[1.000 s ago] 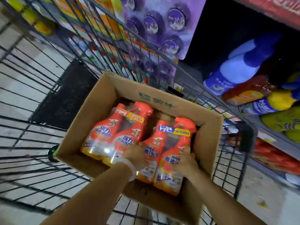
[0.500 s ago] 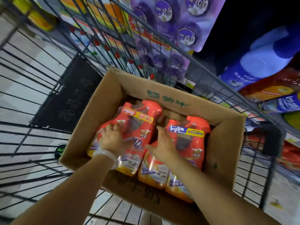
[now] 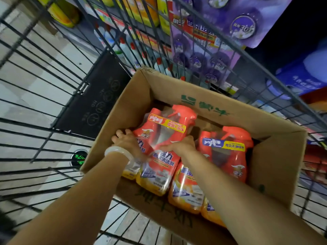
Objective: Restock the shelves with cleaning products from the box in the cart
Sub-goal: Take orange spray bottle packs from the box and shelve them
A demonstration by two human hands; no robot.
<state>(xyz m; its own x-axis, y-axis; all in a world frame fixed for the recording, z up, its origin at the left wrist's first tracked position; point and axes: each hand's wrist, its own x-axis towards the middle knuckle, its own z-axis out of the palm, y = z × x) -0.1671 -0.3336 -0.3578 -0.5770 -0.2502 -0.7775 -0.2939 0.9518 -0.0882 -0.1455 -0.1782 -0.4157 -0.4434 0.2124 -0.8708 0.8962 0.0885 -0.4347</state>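
An open cardboard box (image 3: 203,101) sits in a wire cart (image 3: 44,110). Inside lie two shrink-wrapped twin packs of orange spray bottles. Both hands are on the left pack (image 3: 164,131), which has a yellow label. My left hand (image 3: 125,140), with a pale bangle at the wrist, grips the pack's left side against the box wall. On the pack's right side, my right hand (image 3: 182,146) curls into the gap beside the right pack (image 3: 228,152), which carries a blue and yellow label. The pack's lower end sticks out over the box's near edge.
Beyond the cart's far side stand shelves with purple freshener packs (image 3: 221,32), yellow and orange containers (image 3: 141,9) and white bottles with red caps. Blue bottles (image 3: 304,71) lie on the right shelf. A black plastic panel (image 3: 95,101) forms the cart's end; tiled floor shows through the wires.
Both hands have moved from the packs' lower ends up and left onto the left pack, one on each side. The view has drawn nearer to the box.
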